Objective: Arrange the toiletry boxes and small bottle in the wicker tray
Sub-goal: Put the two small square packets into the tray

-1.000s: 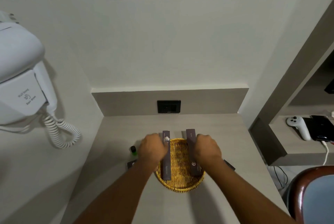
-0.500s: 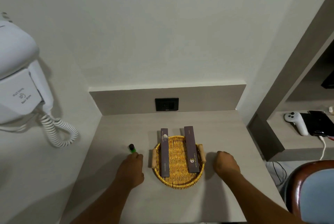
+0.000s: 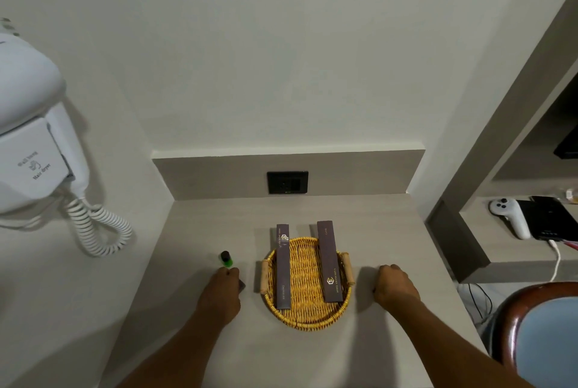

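Note:
A round wicker tray (image 3: 308,322) with two wooden handles sits in the middle of the counter. Two long dark toiletry boxes lie lengthwise in it, the left box (image 3: 283,265) and the right box (image 3: 328,261), and their far ends stick out over the rim. A small green bottle (image 3: 226,258) with a black cap stands left of the tray. My left hand (image 3: 222,292) rests just below the bottle, curled over a small dark box (image 3: 241,285) whose corner shows. My right hand (image 3: 396,287) is curled on the counter right of the tray, over another small dark box that is almost entirely hidden.
A wall-mounted hair dryer (image 3: 28,137) with a coiled cord (image 3: 100,231) hangs at the left. A black socket (image 3: 287,182) sits in the back panel. A side shelf holds a white controller (image 3: 508,215) and a black device (image 3: 550,218). A chair back (image 3: 538,337) stands at lower right.
Both hands let go of the long boxes in the tray and moved outward and down to the counter, the left beside the bottle and the right to the tray's right side.

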`<action>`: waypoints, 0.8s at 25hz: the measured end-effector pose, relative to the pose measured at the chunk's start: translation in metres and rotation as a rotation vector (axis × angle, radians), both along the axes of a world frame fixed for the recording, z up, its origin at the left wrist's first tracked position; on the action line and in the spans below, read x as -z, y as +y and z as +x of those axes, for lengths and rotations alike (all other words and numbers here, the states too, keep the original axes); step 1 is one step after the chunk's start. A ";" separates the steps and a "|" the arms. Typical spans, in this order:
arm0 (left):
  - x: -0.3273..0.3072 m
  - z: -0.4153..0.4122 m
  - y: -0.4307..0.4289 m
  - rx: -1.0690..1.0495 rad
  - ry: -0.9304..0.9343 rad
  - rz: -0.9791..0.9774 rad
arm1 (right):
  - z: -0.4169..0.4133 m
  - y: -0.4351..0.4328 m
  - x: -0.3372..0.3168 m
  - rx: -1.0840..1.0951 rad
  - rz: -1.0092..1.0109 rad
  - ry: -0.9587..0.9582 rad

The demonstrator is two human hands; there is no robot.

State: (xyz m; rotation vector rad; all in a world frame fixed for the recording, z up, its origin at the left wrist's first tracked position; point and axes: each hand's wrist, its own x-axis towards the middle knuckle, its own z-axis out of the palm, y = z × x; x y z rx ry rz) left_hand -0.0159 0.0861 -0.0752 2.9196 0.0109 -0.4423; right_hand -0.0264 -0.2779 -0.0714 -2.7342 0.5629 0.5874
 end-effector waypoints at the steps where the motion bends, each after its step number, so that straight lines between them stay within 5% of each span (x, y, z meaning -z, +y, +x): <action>1: -0.002 0.000 0.002 -0.008 0.004 -0.037 | 0.000 -0.002 -0.002 -0.004 -0.011 -0.010; 10: -0.097 -0.014 -0.055 0.488 -0.304 -0.246 | 0.059 0.029 -0.097 -0.315 0.110 -0.439; 13: -0.092 -0.026 -0.105 0.573 -0.197 -0.202 | 0.063 0.076 -0.103 -0.558 0.190 -0.387; 20: -0.065 -0.023 -0.135 0.600 0.012 -0.094 | 0.060 0.107 -0.061 -0.837 -0.016 -0.147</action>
